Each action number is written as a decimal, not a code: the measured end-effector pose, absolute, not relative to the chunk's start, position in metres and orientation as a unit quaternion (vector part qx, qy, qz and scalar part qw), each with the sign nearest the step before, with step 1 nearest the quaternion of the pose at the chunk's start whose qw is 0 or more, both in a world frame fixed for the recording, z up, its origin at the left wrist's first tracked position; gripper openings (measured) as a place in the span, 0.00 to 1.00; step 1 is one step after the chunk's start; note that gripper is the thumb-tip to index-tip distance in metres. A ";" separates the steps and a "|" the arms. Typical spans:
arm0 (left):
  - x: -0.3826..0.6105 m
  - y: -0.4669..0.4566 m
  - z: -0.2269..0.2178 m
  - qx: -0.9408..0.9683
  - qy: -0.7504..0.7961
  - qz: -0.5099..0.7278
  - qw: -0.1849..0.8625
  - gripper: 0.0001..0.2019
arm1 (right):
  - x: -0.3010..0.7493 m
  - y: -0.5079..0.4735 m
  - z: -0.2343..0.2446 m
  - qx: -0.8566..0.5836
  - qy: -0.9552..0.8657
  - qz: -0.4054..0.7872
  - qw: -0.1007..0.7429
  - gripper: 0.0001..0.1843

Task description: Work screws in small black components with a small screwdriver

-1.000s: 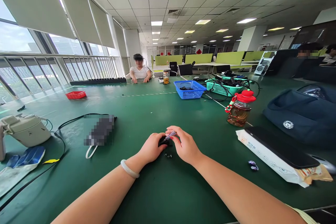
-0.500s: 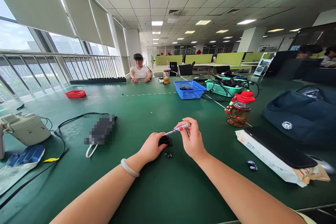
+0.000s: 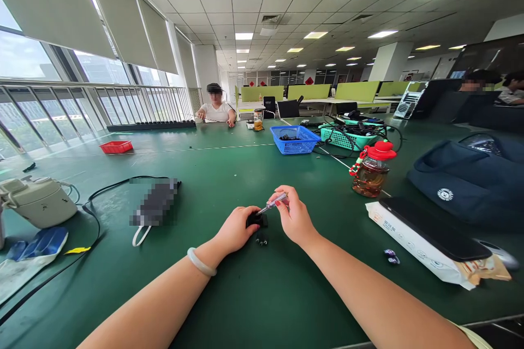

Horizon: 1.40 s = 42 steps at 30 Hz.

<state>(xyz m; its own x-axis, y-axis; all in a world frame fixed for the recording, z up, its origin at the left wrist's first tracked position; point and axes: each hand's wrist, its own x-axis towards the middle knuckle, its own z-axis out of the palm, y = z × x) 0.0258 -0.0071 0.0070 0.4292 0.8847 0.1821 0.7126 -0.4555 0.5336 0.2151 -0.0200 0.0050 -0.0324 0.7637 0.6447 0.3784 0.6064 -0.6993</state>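
Note:
My left hand (image 3: 235, 229) is closed on a small black part (image 3: 257, 220) that rests on the green table (image 3: 245, 294). My right hand (image 3: 293, 218) pinches a small clear-handled screwdriver (image 3: 272, 204), whose tip points down-left onto the black part. Two tiny dark pieces (image 3: 262, 240) lie on the table just in front of the part. A pale bangle sits on my left wrist.
A red-lidded jar (image 3: 370, 170) stands to the right, with a white box under a black phone (image 3: 426, 234) and a navy bag (image 3: 466, 180) beyond. Blue (image 3: 295, 139) and green baskets sit farther back. A cable, a blurred object and a beige device (image 3: 39, 202) lie left. A person sits at the far end.
My right hand rose from the black part with the screwdriver, then came back down so the tip meets the part again. My left hand stayed put.

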 end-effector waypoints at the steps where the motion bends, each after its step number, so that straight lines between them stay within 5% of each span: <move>1: 0.026 -0.007 0.007 0.824 0.484 0.223 0.192 0.20 | 0.216 -0.019 0.005 -0.411 -0.696 0.175 0.562 0.10; 25: 0.025 -0.006 0.005 0.828 0.477 0.227 0.186 0.21 | 0.214 -0.024 0.007 -0.395 -0.757 0.112 0.508 0.14; 42: 0.026 -0.007 0.005 0.827 0.480 0.228 0.184 0.20 | 0.213 -0.027 0.014 -0.418 -0.717 0.145 0.539 0.06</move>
<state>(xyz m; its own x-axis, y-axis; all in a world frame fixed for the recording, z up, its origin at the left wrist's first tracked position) 0.0259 -0.0066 0.0048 0.4364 0.8773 0.1996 0.7094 -0.4720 0.5234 0.2134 -0.0268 0.0136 -0.0693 0.7561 0.6508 0.4425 0.6080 -0.6592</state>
